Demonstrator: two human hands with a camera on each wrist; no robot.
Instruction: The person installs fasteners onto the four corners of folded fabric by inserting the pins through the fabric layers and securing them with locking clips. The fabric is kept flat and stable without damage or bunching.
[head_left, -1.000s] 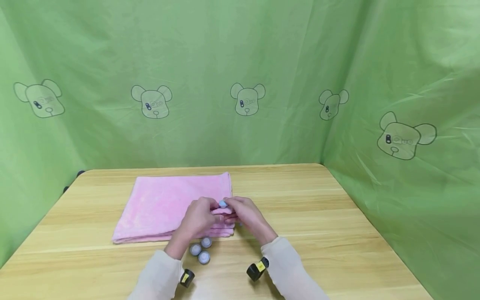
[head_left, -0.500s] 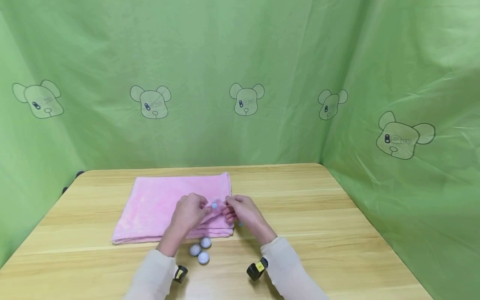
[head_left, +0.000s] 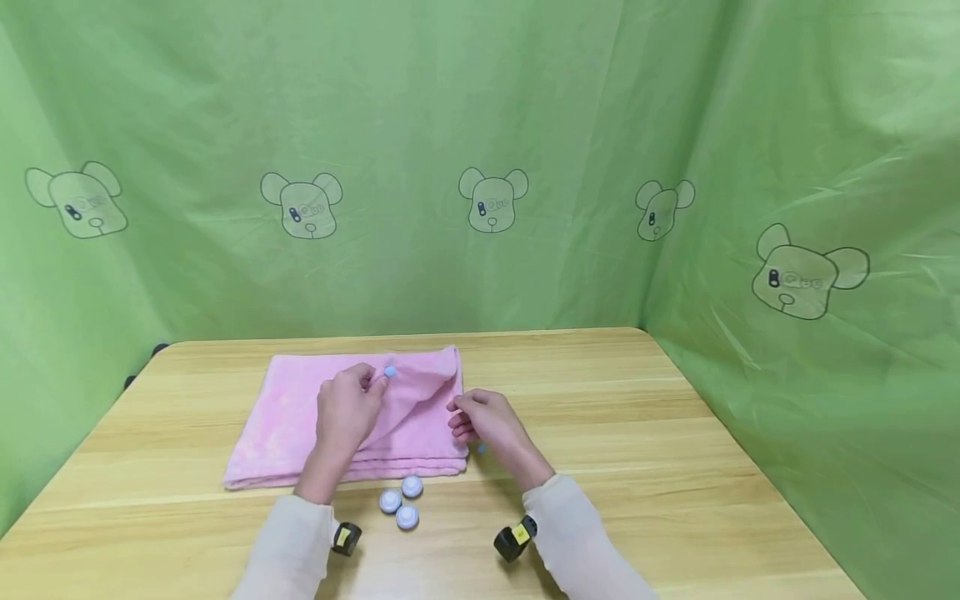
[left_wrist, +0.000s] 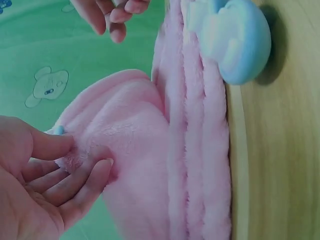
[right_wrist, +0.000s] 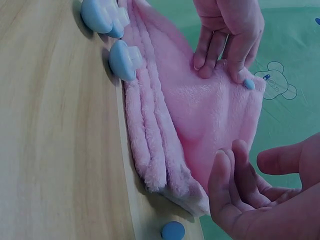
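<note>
A folded pink plush cloth (head_left: 292,425) lies on the wooden table. My left hand (head_left: 347,410) pinches a corner of its top layer and holds it raised, folded back toward the left. On that corner sits a small light-blue button-like piece (right_wrist: 249,84), beside the thumb and fingertips. My right hand (head_left: 491,423) hovers at the cloth's right edge, fingers loosely bent with nothing between them. In the right wrist view a gap shows between this hand's thumb and fingers. Under it on the table lies a blue round piece (right_wrist: 173,230).
Three light-blue mushroom-shaped pieces (head_left: 407,517) with pale stems stand close together at the cloth's front edge. The wooden table (head_left: 637,467) is ringed by green curtains (head_left: 405,275) printed with bear heads. Black wrist devices (head_left: 512,540) sit at both sleeves.
My left hand has moved left and away from me, peeling the cloth's corner and its blue piece back. The right hand has let go of the cloth and stays near the right edge.
</note>
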